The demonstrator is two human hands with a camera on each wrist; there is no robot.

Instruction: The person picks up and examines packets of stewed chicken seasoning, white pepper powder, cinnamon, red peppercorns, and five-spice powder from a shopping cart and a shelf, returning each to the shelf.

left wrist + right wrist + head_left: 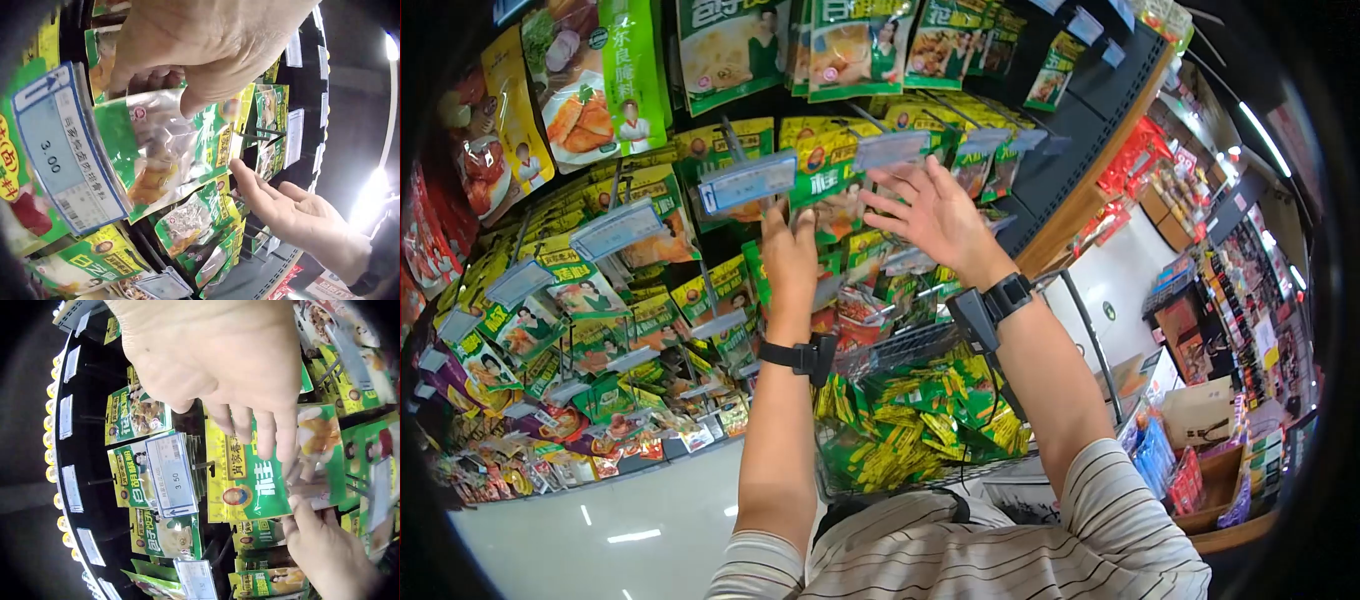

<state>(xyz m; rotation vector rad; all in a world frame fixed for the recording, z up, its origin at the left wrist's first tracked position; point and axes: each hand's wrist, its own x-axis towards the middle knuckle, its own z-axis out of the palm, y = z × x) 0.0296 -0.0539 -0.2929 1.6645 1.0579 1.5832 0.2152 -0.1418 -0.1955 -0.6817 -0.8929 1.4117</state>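
A green and yellow seasoning packet (825,160) hangs at the rack among others like it. My left hand (788,262) pinches its lower edge; in the left wrist view that hand (209,47) has its thumb on the printed front (165,147) and fingers behind. My right hand (945,220) is beside the packet, palm turned up and fingers extended. The right wrist view shows the right hand's fingers (267,428) in front of the packet (272,481); whether they touch it I cannot tell. The left hand (328,553) is at its lower corner.
Price tags (748,184) stick out from the hooks around both hands. Below the arms stands a cart (1100,350) with a heap of green and yellow packets (940,410). More packets (850,45) hang above. Shelf's wooden edge (1090,165) runs along the right.
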